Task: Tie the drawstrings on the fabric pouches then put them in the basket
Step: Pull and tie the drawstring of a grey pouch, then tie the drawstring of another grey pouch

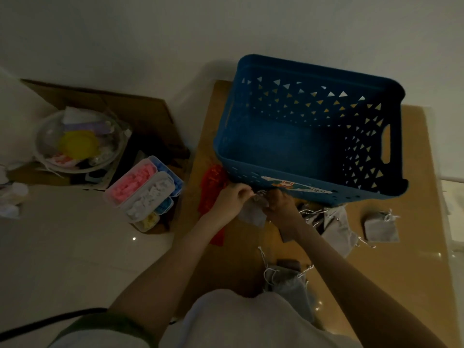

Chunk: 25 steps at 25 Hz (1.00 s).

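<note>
A grey fabric pouch (252,215) hangs between my hands just in front of the blue plastic basket (288,169). My left hand (232,200) pinches the pouch's drawstring at the top left. On the other side, my right hand (282,204) grips the pouch's top and the other string. More grey pouches lie on the brown table: a heap (334,224) right of my hands, a single one (381,227) further right, and one (288,280) near my body. A red pouch (213,189) lies under my left wrist. The basket's floor shows no pouches.
Left of the table (414,272), on the pale floor, stands a clear compartment box (144,192) with pink, white and blue pieces. Beyond it a cardboard box (140,109) holds a round bowl (80,143) of bits. A black cable (50,321) runs at the lower left.
</note>
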### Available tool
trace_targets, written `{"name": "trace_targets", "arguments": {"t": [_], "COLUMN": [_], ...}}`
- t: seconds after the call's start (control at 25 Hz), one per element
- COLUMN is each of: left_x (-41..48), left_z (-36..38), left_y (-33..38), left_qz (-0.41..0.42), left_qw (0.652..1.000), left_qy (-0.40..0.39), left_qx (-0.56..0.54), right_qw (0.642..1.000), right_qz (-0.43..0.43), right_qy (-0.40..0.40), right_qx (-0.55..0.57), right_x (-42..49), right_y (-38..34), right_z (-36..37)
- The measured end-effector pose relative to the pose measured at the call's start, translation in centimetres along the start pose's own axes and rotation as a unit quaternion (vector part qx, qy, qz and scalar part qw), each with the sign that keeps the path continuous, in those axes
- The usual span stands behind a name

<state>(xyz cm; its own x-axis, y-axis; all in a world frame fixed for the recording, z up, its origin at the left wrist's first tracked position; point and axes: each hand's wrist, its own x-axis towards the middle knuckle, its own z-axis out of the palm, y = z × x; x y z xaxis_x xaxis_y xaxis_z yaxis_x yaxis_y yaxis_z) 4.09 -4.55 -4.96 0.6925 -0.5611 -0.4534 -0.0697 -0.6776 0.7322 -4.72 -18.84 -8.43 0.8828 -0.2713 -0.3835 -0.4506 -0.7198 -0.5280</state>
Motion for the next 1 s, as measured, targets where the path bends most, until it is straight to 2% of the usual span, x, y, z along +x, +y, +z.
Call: {"name": "trace_targets", "arguments": {"t": [0.2, 0.32, 0.4, 0.48, 0.56, 0.64, 0.76, 0.88, 1.0], "left_x": [-0.2, -1.2, -2.4, -3.5, -5.3, -6.8, -8.1, -9.2, -9.9], "left_z": [1.0, 1.4, 1.9, 2.7, 4.1, 5.8, 7.5, 8.2, 8.7], "left_y": [-0.5, 0.2, 0.9, 1.2, 1.4, 1.1, 0.6, 0.4, 0.3], "left_qz": [0.013, 0.007, 0.001, -0.008, -0.014, -0.006, 0.000, -0.030, -0.049], "left_qw": [0.999, 0.997, 0.995, 0.993, 0.981, 0.970, 0.967, 0.965, 0.967], "left_qy": [0.025, 0.015, -0.006, -0.073, -0.180, -0.230, -0.239, -0.247, -0.240], "left_qx": [0.040, 0.082, 0.098, 0.092, 0.076, 0.078, 0.088, 0.086, 0.074], "right_qw": [0.997, 0.996, 0.992, 0.983, 0.973, 0.967, 0.964, 0.966, 0.971], "right_qz": [0.060, 0.052, 0.075, 0.103, 0.088, 0.064, 0.061, 0.065, 0.080], "right_qy": [-0.053, -0.058, -0.085, -0.151, -0.208, -0.235, -0.236, -0.194, -0.163], "right_qx": [-0.017, -0.040, -0.046, -0.028, -0.042, -0.071, -0.108, -0.157, -0.153], "right_x": [-1.2, -2.6, -4.0, -5.7, -8.3, -10.8, -12.9, -14.3, -15.1], "right_y": [1.5, 2.4, 2.6, 2.8, 3.0, 3.6, 4.3, 4.1, 4.5], "right_z": [-0.6, -0.8, -1.2, -1.6, -1.6, -1.1, 0.2, 0.5, 1.0]}}
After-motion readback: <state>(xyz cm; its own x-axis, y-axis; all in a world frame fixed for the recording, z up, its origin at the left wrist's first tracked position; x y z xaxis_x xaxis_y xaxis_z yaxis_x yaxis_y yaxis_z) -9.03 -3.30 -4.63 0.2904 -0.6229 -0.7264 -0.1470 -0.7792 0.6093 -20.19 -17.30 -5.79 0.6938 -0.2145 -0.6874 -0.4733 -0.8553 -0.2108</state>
